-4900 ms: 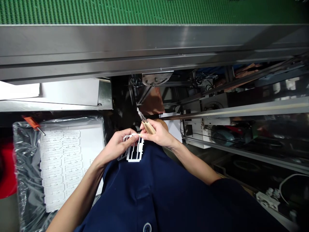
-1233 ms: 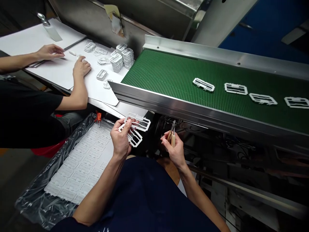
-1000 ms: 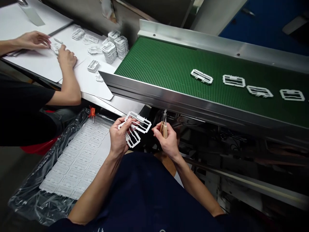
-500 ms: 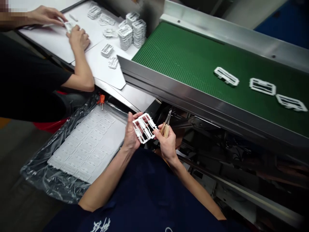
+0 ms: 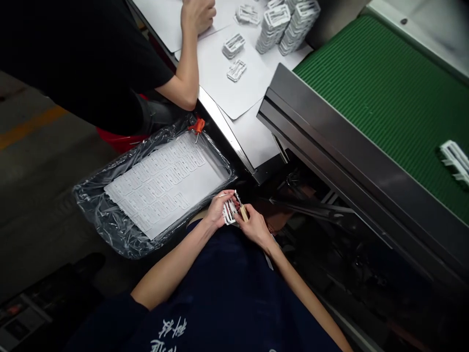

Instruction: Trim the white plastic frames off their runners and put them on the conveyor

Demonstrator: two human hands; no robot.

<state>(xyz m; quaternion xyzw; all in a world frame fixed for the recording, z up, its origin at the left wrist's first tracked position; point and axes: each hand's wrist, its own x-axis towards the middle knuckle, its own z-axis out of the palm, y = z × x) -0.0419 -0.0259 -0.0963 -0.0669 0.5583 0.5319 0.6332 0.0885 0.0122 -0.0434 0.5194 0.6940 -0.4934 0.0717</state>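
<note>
**White moulded plastic frame (image 5: 230, 213) clenched in the left hand, nippers in the right**

The white moulded plastic frame sits low over the person's navy work shirt (image 5: 223, 298), just above the chest. The left hand (image 5: 219, 209) grasps it with curled fingers. The right hand (image 5: 254, 227) is clenched around the pale wood-handled nippers (image 5: 243, 213), right against the frame. The steel tips point up beside it, but at this size I cannot tell whether they touch the plastic.

Just left of the hands lies a tray lined with crumpled clear plastic film (image 5: 98, 220), holding a white sheet of moulded pieces in rows (image 5: 164, 186). An orange clamp (image 5: 198, 126) sits at its far corner.

Beyond it, a co-worker's hand (image 5: 198, 14) rests on white paper (image 5: 242, 93) near stacks of white plastic frames (image 5: 289, 24). To the right runs a green conveyor belt (image 5: 366, 98) with a steel side rail (image 5: 322, 127), and one white frame (image 5: 454, 164) lies on the belt at the picture's edge.
</note>
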